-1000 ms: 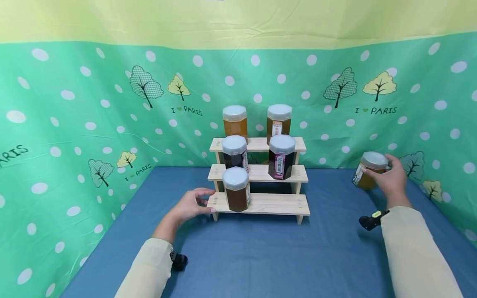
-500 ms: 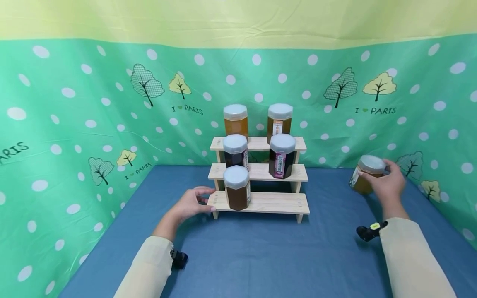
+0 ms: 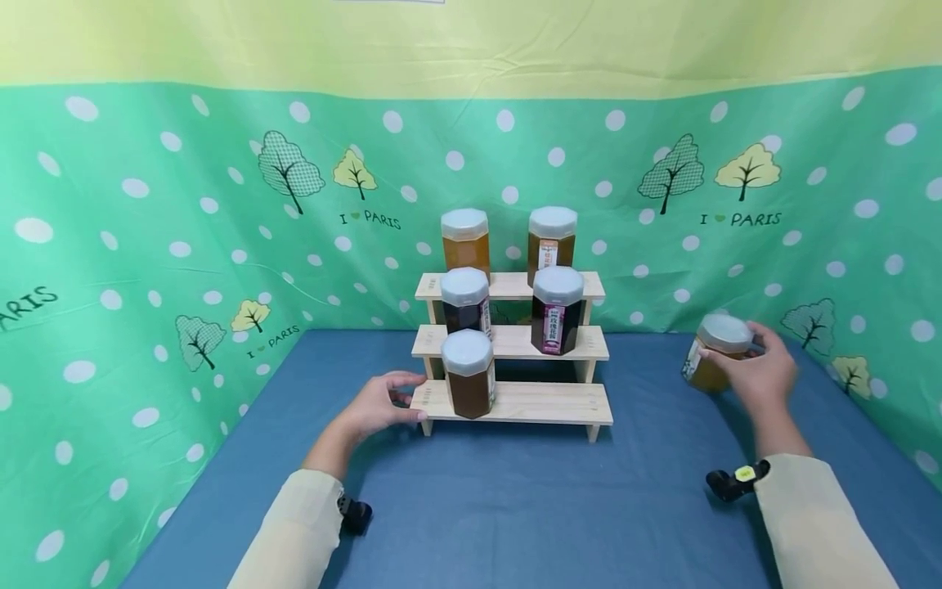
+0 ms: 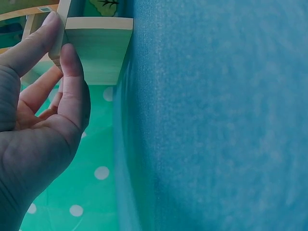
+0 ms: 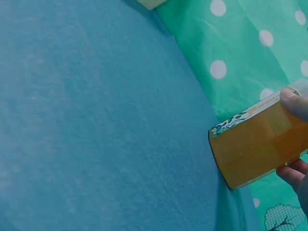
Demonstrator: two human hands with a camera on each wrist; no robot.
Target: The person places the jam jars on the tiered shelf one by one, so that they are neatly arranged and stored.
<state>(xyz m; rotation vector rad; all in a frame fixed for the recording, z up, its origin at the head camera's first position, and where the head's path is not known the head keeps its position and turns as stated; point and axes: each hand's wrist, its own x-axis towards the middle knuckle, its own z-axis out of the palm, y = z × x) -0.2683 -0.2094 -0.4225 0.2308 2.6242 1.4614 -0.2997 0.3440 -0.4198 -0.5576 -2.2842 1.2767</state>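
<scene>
My right hand (image 3: pixel 765 372) grips a honey jar (image 3: pixel 708 372) with a pale lid, thumb on the near side and fingers behind. In the right wrist view the amber jar (image 5: pixel 260 144) shows a patterned label along one side; its base is at or just above the cloth, I cannot tell which. On the left, my left hand (image 3: pixel 375 402) pinches the end of the lowest board of a three-step wooden rack (image 3: pixel 548 402). The left wrist view has thumb and forefinger at the board's end (image 4: pixel 60 36). A brown jar (image 3: pixel 471 388) stands on that board's left part.
Two dark jars stand on the middle step, one of them (image 3: pixel 555 323) with a purple label. On the top step are an amber jar (image 3: pixel 466 245) and a brown jar (image 3: pixel 551 245). Blue cloth (image 3: pixel 508 507) covers the table; a green dotted curtain (image 3: pixel 353 270) hangs behind.
My right hand has brought the honey jar a little left and nearer to me. The left hand stays at the rack's end, and the jars on the rack have not moved.
</scene>
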